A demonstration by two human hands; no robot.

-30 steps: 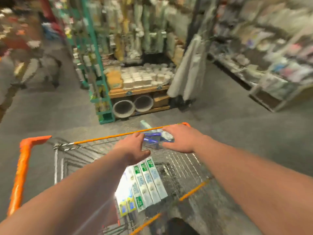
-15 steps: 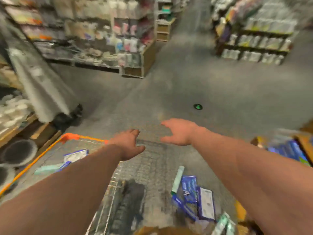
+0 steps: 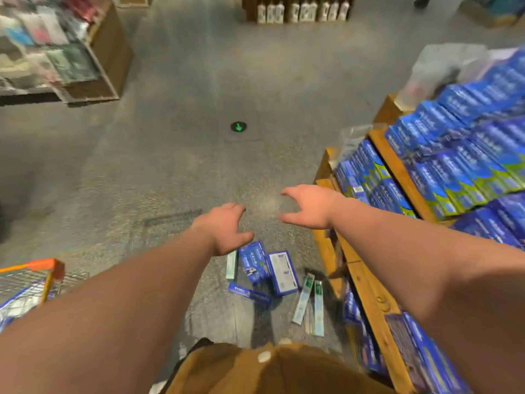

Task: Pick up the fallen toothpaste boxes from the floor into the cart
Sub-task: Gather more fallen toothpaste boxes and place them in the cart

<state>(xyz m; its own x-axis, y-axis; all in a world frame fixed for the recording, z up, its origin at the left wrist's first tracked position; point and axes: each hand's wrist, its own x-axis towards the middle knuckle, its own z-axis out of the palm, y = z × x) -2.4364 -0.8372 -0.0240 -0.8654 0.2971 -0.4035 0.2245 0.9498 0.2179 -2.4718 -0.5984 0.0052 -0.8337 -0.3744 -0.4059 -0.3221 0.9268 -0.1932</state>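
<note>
Several fallen toothpaste boxes lie on the grey floor below my hands: a blue box (image 3: 253,261), a blue-and-white box (image 3: 282,273), a narrow blue box (image 3: 250,294), a pale green box (image 3: 231,264) and two slim green-and-white boxes (image 3: 309,304). My left hand (image 3: 224,227) hovers above them, fingers loosely spread, holding nothing. My right hand (image 3: 311,206) is stretched out further right, also empty with relaxed fingers. The orange-rimmed wire cart (image 3: 42,270) shows at the lower left, with blue boxes inside.
A wooden display shelf (image 3: 377,294) stacked with blue toothpaste boxes stands close on the right. Another wooden shelf unit (image 3: 108,52) is at the far left, one with white bottles (image 3: 301,9) at the back. A green arrow sticker (image 3: 238,126) marks the floor.
My view has swung right from the cart to the floor. The blue box both hands held over the cart is gone from them; both hands are now empty above the fallen boxes.
</note>
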